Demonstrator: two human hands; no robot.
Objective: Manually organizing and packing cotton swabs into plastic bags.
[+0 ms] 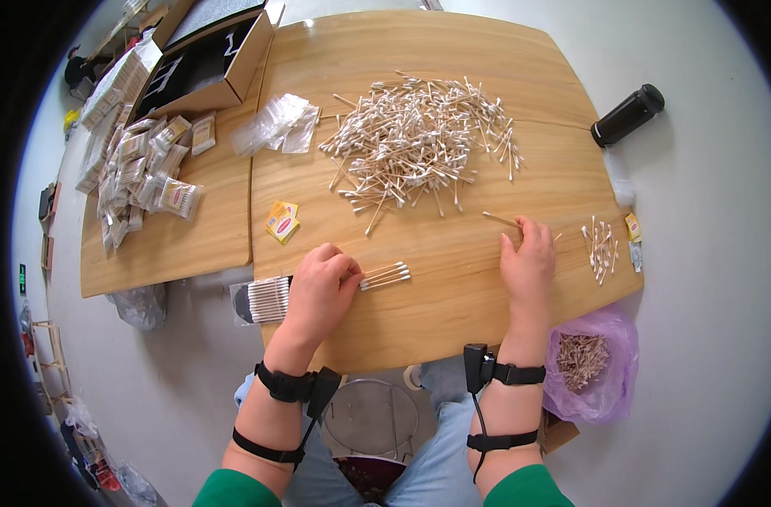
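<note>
My left hand (322, 283) rests on the wooden table (453, 296), fingers pinched on a small row of cotton swabs (385, 275) that stick out to the right. Just left of it lies a clear packet filled with swabs (265, 300) at the table edge. My right hand (529, 258) lies flat on the table, its fingertips touching a single swab (501, 220). A big loose pile of cotton swabs (419, 139) spreads across the table's far middle. A small group of swabs (601, 245) lies right of my right hand.
Small yellow cards (282, 221) lie near the middle. Empty clear bags (277, 124) lie at the far left, beside a heap of filled packets (144, 173) and an open cardboard box (208, 59). A black bottle (626, 116) lies on the floor; a purple bag (590, 363) hangs by my right knee.
</note>
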